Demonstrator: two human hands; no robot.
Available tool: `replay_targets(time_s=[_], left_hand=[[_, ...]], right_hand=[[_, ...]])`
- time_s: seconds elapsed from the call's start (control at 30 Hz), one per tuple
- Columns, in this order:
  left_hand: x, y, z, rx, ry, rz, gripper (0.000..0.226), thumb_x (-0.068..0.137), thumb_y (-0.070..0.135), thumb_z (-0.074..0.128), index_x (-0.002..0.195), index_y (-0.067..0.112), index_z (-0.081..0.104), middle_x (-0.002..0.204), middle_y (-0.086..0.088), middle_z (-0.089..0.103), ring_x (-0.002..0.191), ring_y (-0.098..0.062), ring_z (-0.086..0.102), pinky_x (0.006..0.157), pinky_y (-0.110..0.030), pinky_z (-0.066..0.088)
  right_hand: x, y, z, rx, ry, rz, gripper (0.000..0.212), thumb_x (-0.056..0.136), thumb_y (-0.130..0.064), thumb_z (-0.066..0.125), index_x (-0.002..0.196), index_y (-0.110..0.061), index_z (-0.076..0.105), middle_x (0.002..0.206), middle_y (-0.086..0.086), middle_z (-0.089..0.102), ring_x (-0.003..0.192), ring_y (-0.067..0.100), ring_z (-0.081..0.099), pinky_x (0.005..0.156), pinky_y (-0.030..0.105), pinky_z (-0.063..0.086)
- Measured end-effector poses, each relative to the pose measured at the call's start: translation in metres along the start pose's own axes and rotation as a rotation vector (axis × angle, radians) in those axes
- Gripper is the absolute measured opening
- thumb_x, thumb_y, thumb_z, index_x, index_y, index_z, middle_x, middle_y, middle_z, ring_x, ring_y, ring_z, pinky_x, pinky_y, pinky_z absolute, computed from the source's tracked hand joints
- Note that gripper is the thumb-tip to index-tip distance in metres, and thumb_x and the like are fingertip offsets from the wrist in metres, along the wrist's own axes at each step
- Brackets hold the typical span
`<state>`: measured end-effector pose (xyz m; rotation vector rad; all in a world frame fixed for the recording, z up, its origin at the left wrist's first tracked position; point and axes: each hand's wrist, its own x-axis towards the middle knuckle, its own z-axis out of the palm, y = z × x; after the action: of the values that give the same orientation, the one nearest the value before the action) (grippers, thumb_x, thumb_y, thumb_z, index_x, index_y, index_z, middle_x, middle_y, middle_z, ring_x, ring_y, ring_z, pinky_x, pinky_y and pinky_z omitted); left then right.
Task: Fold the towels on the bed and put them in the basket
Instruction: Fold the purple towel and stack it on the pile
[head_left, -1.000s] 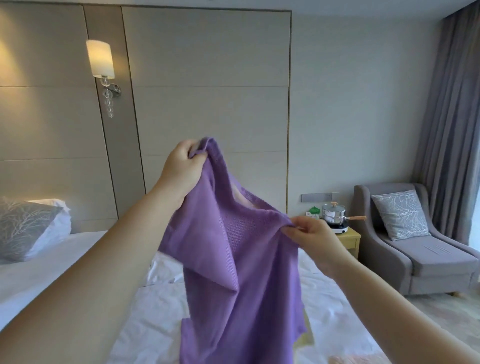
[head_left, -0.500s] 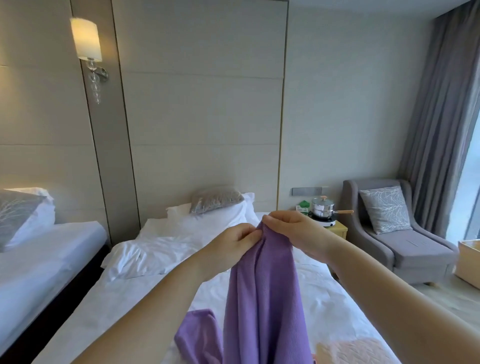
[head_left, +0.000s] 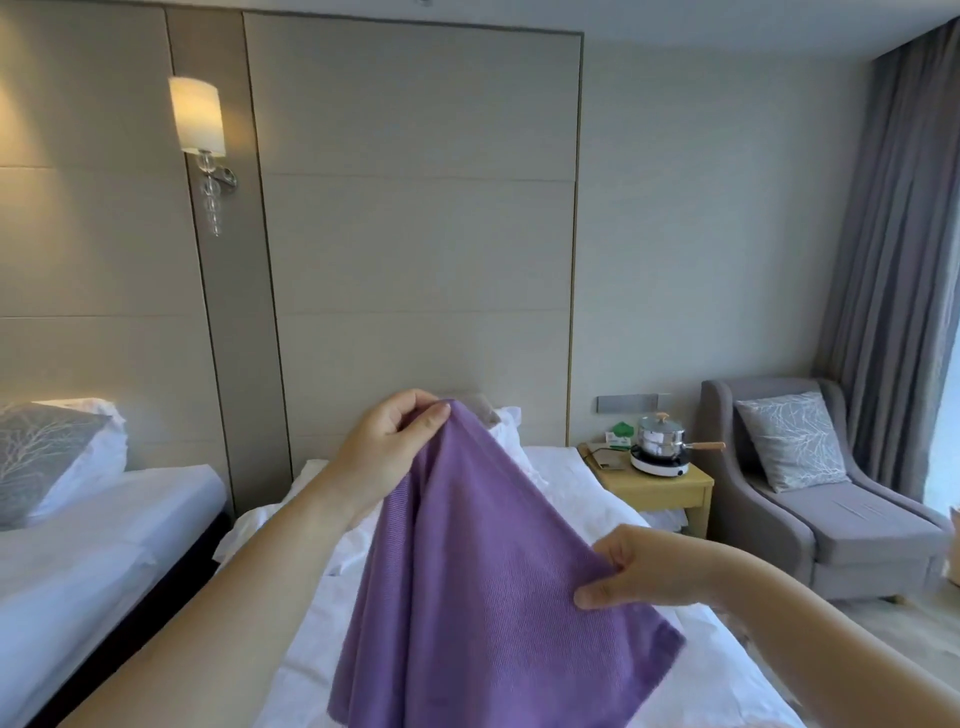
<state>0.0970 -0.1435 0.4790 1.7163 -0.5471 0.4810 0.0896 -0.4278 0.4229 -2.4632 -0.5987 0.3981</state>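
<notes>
The left hand (head_left: 387, 447) pinches the purple towel's (head_left: 483, 587) top corner and the right hand (head_left: 644, 566) its side edge; either light pinch could slip, dropping it crumpled on the bed (head_left: 597, 499).

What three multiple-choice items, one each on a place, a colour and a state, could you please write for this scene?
1. Where is the pot? A on a shelf; B on the bedside table; C on a windowsill.
2. What colour is the towel? A green; B white; C purple.
3. How is the towel? A held up; B folded in a basket; C on a hook.
1 B: it tops that table. 2 C: its cloth is purple. 3 A: left hand and right hand each pinch it aloft.
</notes>
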Motion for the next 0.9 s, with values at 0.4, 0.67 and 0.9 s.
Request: replay_targets(time_s=[0.4,0.67,0.9], left_hand=[[-0.037,-0.035,0.009,0.158,-0.366,-0.367,0.043,0.064,0.062,0.072,0.099,0.040,0.061,0.108,0.021,0.065,0.100,0.000,0.061,0.078,-0.017,0.047],[-0.043,-0.033,0.039,-0.020,-0.506,-0.319,0.020,0.085,0.027,0.069,0.096,0.026,0.053,0.081,0.001,0.062,0.078,-0.012,0.056,0.076,-0.025,0.046],[-0.033,-0.035,0.024,0.059,-0.344,-0.225,0.014,0.085,0.021,0.071,0.080,0.033,0.068,0.073,0.013,0.063,0.073,-0.003,0.057,0.073,-0.016,0.044]], right_hand=[[0.019,-0.058,-0.009,0.037,0.196,-0.201,0.025,0.090,-0.046,0.055,0.087,-0.024,0.066,0.072,-0.014,0.060,0.069,0.001,0.054,0.066,0.018,0.042],[0.020,-0.051,-0.003,0.024,0.154,-0.215,0.018,0.086,-0.047,0.060,0.091,-0.033,0.069,0.082,-0.003,0.065,0.075,0.006,0.054,0.071,0.023,0.042],[0.010,-0.021,-0.002,0.065,0.041,-0.101,0.008,0.080,-0.029,0.072,0.074,-0.027,0.067,0.069,-0.011,0.063,0.066,0.004,0.054,0.070,0.022,0.043]])
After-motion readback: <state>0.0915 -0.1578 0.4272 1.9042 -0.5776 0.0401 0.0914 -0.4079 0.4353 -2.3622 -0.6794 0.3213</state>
